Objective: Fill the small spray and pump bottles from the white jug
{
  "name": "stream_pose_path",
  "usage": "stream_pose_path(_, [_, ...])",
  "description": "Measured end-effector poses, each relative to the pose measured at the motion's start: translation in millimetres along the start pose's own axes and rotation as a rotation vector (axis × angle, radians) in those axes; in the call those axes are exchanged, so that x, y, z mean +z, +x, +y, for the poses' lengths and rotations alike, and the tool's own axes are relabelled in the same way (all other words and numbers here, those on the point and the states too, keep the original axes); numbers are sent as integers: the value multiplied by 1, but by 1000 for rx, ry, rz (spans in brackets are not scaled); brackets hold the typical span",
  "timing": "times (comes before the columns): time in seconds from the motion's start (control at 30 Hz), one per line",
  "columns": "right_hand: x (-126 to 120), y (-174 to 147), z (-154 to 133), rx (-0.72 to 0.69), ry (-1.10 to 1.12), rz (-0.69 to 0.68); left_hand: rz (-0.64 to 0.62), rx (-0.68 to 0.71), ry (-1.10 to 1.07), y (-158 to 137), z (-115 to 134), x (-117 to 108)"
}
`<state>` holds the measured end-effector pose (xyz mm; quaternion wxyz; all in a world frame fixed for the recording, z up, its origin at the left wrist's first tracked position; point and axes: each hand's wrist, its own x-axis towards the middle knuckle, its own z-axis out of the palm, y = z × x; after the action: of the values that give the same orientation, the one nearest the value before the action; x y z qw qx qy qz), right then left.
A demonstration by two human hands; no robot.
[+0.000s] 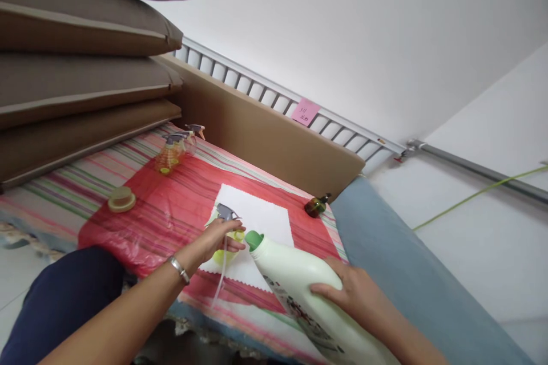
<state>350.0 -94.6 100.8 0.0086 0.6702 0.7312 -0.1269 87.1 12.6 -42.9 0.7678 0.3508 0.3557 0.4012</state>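
Note:
My left hand [220, 238] holds a grey trigger spray head [226, 213], whose pale dip tube [220, 280] hangs below the fingers. Those same fingers are at the neck of a small yellow-green bottle [222, 257], which stands on a white sheet [268, 219] and is partly hidden by the hand. In my right hand [342, 285] is a large pale-green detergent bottle [295, 268], tilted with its green top [254, 240] toward the small bottle's mouth. I cannot tell whether any liquid is flowing between them.
Several spray bottles [171, 154] stand at the back left, near a round yellowish lid [121, 199]. A dark amber bottle [315, 206] is at the back right. Stacked cushions [85, 28] rise at left, and a brown board [257, 131] leans against a white radiator [240, 80].

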Motion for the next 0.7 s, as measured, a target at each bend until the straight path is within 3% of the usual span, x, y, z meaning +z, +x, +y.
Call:
stream_pose_path(0.27, [-4, 9, -8, 1, -173, -19, 17, 4, 10, -5, 1, 6])
stream_pose_path(0.7, [-28, 4, -32, 38, -220, -50, 17, -6, 43, 0, -7, 9])
